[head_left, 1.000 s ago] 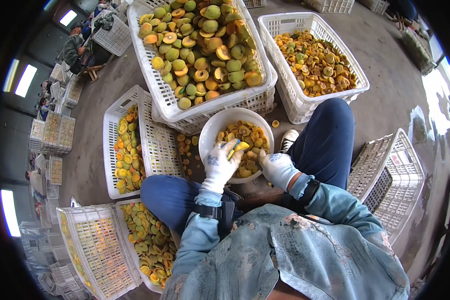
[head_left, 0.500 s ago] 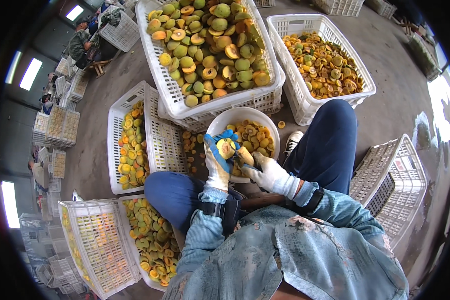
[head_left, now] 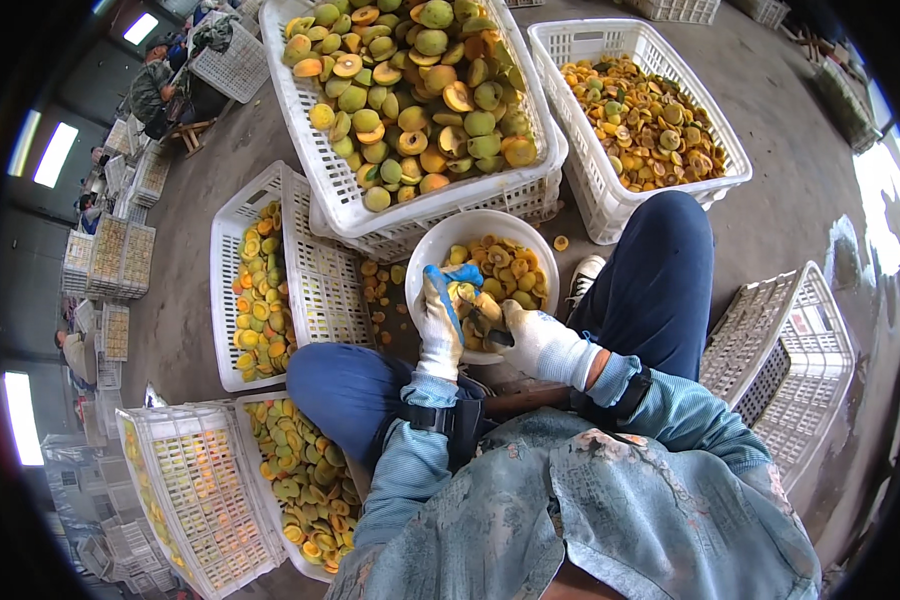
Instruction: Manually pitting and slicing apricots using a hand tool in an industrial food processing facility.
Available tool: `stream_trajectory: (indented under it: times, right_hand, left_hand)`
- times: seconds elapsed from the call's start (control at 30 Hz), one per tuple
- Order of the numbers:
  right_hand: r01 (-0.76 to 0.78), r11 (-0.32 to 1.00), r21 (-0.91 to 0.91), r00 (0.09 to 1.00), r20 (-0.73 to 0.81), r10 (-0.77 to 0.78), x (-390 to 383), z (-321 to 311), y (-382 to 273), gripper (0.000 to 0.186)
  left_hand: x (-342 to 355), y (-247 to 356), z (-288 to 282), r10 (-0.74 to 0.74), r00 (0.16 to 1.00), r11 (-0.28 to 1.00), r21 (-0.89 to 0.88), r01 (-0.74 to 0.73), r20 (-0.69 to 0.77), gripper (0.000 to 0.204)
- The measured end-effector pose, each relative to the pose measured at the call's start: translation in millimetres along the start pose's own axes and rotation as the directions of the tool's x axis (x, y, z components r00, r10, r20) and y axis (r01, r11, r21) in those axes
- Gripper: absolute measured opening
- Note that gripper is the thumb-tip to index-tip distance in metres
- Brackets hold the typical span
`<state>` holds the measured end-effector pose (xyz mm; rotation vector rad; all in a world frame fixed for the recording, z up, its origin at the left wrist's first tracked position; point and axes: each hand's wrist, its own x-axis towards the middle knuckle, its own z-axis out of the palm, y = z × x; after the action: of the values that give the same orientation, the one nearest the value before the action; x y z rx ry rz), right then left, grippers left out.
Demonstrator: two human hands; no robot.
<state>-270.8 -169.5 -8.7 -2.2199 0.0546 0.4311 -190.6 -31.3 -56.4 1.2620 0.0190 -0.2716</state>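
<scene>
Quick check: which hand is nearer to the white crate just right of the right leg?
Right. The right hand is left of the crate, across the right leg; the left hand is farther left, over the left rim of the bowl.

fruit (head_left: 459,293): yellow, partly hidden, being held over bowl (head_left: 430,242) | bowl: white, round, standing upright | cut pieces (head_left: 515,268): yellow-orange, lying heaped inside bowl

You had room over the floor (head_left: 785,215) right of your right knee (head_left: 673,235); a fruit crate (head_left: 450,198) blocked the way past the bowl (head_left: 425,250).
</scene>
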Motion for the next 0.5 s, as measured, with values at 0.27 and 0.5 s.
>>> stream_trajectory:
  times: [0.27, 0.5]
  right_hand:
    - [0.057, 0.983, 0.174, 0.988, 0.132, -0.081, 14, 5, 18, 0.035]
    - [-0.004, 0.992, 0.127, 0.993, 0.115, -0.011, 3, 4, -6, 0.037]
  left_hand:
    - [5, -2, -6, 0.181, 0.98, 0.923, 0.33, -0.197, 0.081, 0.054]
    - [-2, 10, 8, -0.036, 0.998, 0.997, -0.07, 0.033, -0.044, 0.056]
